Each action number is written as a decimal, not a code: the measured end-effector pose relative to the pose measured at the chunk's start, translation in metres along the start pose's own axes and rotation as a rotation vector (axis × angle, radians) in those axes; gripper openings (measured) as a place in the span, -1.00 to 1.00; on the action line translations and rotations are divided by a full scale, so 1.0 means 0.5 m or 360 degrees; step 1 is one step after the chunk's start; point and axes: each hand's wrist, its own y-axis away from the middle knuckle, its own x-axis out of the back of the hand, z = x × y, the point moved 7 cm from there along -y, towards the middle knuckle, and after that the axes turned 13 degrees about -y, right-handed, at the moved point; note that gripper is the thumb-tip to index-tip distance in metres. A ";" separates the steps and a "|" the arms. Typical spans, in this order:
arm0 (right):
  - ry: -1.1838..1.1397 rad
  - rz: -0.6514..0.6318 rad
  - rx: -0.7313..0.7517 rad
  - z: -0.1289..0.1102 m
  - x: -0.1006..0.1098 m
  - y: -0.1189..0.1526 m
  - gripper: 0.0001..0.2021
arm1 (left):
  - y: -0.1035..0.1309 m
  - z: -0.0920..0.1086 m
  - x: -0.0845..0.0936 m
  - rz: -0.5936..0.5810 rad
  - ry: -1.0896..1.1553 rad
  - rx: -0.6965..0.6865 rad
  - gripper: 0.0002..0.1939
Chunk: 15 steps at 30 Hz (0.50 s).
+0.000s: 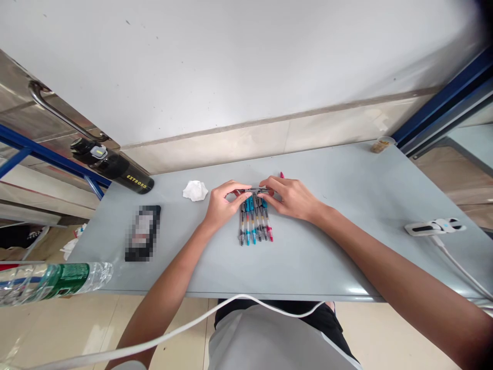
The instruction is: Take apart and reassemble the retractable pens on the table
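Between my two hands a slim dark pen [253, 190] lies sideways, its ends largely covered by fingers. My left hand [225, 204] pinches it at the left with thumb and forefinger. At the right end, my right hand [289, 196] is closed on it in the same way. Just below my fingers, several clear-barrelled pens [253, 226] lie side by side on the grey table [308, 257], with blue, grey, black and red parts. Their upper ends sit close under my thumbs. A pink tip [282, 175] shows behind my right hand.
Crumpled white tissue [195, 190] and a pixelated dark phone-like object [142, 234] lie left. A black bottle [115, 167] stands behind them; a clear plastic bottle [65, 280] is nearer. A white device with a cable [435, 226] and a small cup [382, 144] are right.
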 end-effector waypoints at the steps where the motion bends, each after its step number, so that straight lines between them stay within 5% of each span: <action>1: -0.0002 0.0000 0.0000 0.001 0.000 0.000 -0.70 | 0.000 0.000 0.000 0.0000 0.0002 0.0000 -0.81; 15: -0.0007 -0.0014 -0.0006 0.003 -0.002 0.000 -0.71 | 0.000 0.006 0.000 -0.0016 -0.0018 -0.0009 -0.78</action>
